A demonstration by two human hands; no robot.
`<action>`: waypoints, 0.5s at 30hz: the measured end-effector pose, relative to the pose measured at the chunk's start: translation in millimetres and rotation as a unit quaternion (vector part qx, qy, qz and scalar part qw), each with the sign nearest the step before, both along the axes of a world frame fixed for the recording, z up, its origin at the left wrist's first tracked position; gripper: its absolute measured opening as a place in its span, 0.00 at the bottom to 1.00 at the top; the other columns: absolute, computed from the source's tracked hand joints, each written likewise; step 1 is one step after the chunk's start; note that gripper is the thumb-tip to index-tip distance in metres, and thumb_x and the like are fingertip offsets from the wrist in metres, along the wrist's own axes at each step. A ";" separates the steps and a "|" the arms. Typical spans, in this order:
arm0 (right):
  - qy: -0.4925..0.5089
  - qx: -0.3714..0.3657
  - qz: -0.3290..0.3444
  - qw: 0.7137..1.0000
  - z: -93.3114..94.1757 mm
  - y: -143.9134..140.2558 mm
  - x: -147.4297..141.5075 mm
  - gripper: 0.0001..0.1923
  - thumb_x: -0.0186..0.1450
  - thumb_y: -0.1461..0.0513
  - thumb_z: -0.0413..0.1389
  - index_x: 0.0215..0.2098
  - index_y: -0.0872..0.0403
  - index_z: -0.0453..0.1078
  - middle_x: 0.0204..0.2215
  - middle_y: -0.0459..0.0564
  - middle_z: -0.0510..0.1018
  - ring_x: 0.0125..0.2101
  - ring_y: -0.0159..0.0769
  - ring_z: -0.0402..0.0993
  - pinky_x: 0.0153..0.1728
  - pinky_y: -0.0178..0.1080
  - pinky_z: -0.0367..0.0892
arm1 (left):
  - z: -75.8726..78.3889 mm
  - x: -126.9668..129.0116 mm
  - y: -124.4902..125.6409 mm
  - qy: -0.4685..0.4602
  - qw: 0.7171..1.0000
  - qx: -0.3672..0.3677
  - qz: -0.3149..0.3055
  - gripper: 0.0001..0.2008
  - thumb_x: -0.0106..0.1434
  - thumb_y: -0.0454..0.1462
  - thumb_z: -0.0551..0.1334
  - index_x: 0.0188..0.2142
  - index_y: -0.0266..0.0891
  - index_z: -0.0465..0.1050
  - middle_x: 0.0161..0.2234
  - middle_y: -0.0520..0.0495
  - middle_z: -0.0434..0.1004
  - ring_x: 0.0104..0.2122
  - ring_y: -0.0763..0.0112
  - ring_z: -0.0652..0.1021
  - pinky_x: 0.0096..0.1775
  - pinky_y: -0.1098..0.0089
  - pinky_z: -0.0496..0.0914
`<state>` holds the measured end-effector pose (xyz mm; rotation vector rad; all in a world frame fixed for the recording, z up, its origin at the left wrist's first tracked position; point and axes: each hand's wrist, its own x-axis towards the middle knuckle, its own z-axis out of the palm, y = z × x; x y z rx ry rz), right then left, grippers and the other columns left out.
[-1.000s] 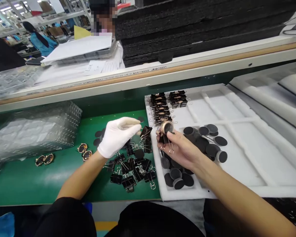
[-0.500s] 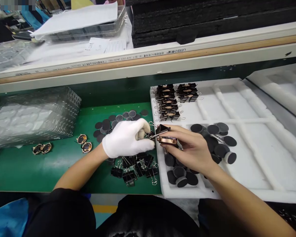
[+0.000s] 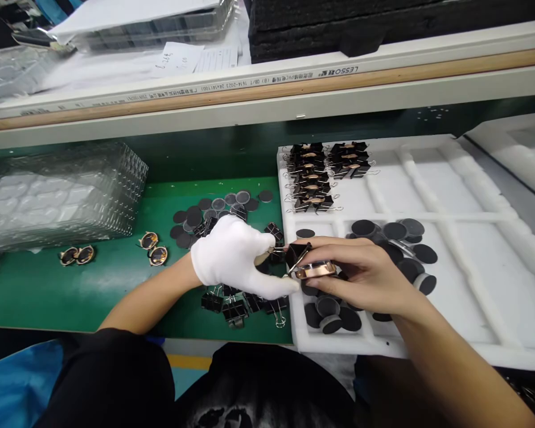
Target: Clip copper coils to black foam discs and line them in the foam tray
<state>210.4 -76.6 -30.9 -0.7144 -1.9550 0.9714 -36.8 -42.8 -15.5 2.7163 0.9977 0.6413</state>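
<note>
Head view — copper ring (image 3: 315, 271) in right hand (image 3: 361, 270) | gloved left hand (image 3: 234, 255) touching

Gloved left hand (image 3: 232, 258) and bare right hand (image 3: 361, 273) meet, fingers pinched together.

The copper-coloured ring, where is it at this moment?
In the head view it sits just right of centre, held in the bare right hand: the copper-coloured ring is beside the gloved left hand, over the white foam tray's near-left corner.
</note>
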 end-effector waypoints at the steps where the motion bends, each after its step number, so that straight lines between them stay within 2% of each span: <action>1: -0.001 -0.002 0.002 1.000 0.6 0.3 -0.2 0.16 0.65 0.68 0.66 0.48 0.43 0.82 0.43 0.46 0.86 0.40 0.39 0.85 0.41 0.37 0.81 | -1.2 1.5 -1.7 0.008 1.000 0.002 0.012 0.32 0.54 0.61 0.62 0.16 0.44 0.47 0.11 0.56 0.47 0.13 0.75 0.56 0.20 0.66 0.46; 4: -0.010 -0.006 0.001 1.000 2.2 1.0 -0.6 0.17 0.65 0.69 0.66 0.48 0.43 0.82 0.41 0.45 0.86 0.35 0.37 0.84 0.36 0.36 0.80 | -3.9 5.8 -5.2 0.025 0.999 0.002 0.044 0.29 0.53 0.59 0.61 0.15 0.44 0.48 0.10 0.55 0.47 0.12 0.74 0.56 0.20 0.66 0.47; 6: -0.017 0.000 0.006 1.000 3.5 1.3 1.0 0.17 0.66 0.68 0.66 0.49 0.43 0.81 0.40 0.45 0.86 0.36 0.37 0.84 0.37 0.37 0.80 | -3.7 7.8 -5.4 0.014 0.998 -0.017 0.051 0.29 0.52 0.57 0.61 0.15 0.44 0.47 0.11 0.55 0.46 0.13 0.75 0.55 0.20 0.66 0.47; 10: -0.033 0.016 -0.018 0.999 3.1 3.6 10.1 0.16 0.67 0.67 0.65 0.48 0.41 0.82 0.56 0.48 0.81 0.47 0.45 0.84 0.46 0.44 0.82 | 3.7 7.0 -1.0 -0.062 0.991 -0.110 0.037 0.25 0.56 0.45 0.60 0.17 0.42 0.42 0.14 0.57 0.42 0.17 0.78 0.49 0.20 0.68 0.47; 12: -0.046 0.072 -0.079 0.993 -1.8 6.9 14.9 0.20 0.68 0.68 0.64 0.53 0.38 0.80 0.58 0.47 0.80 0.50 0.48 0.83 0.50 0.50 0.81 | 8.6 4.7 1.6 -0.102 0.975 -0.194 0.032 0.23 0.60 0.42 0.59 0.17 0.41 0.45 0.15 0.57 0.45 0.18 0.79 0.50 0.20 0.69 0.48; 13: -0.054 0.128 -0.123 0.983 -5.4 9.1 16.3 0.24 0.68 0.70 0.64 0.56 0.37 0.79 0.56 0.47 0.81 0.51 0.48 0.82 0.51 0.52 0.81 | 10.1 3.8 2.2 -0.119 0.961 -0.246 0.032 0.23 0.62 0.41 0.58 0.17 0.41 0.47 0.15 0.56 0.48 0.18 0.79 0.51 0.20 0.69 0.48; 15: -0.068 0.269 -0.219 0.935 -13.0 14.1 16.3 0.31 0.67 0.72 0.63 0.61 0.36 0.75 0.53 0.47 0.83 0.51 0.49 0.82 0.53 0.55 0.80 | 9.8 3.3 1.6 -0.164 0.915 -0.368 0.033 0.24 0.67 0.42 0.58 0.17 0.41 0.50 0.15 0.56 0.52 0.18 0.80 0.55 0.20 0.71 0.50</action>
